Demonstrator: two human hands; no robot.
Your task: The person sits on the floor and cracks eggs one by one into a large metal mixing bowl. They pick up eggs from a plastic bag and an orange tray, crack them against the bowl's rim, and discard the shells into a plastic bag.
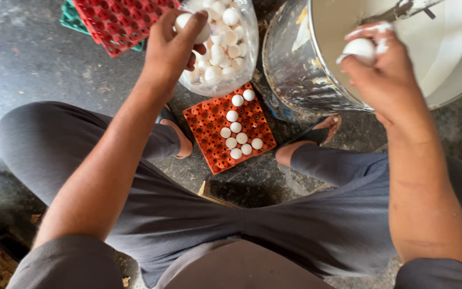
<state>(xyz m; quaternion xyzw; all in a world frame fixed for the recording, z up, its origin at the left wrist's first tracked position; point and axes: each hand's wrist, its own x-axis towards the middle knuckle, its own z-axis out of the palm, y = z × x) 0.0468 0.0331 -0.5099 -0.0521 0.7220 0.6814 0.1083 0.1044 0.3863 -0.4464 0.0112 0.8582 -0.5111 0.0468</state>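
Grey concrete floor (22,59); left hand (169,45), right hand (383,75) each grip white egg; orange tray (209,126) between feet.

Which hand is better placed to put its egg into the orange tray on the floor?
Probably the left hand. It holds a white egg by the clear bag, just above the orange tray. The right hand holds its egg over the metal drum, farther away.

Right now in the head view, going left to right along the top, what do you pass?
Green tray → red egg trays → left hand holding an egg → clear bag of eggs → metal drum → right hand holding a wet egg.
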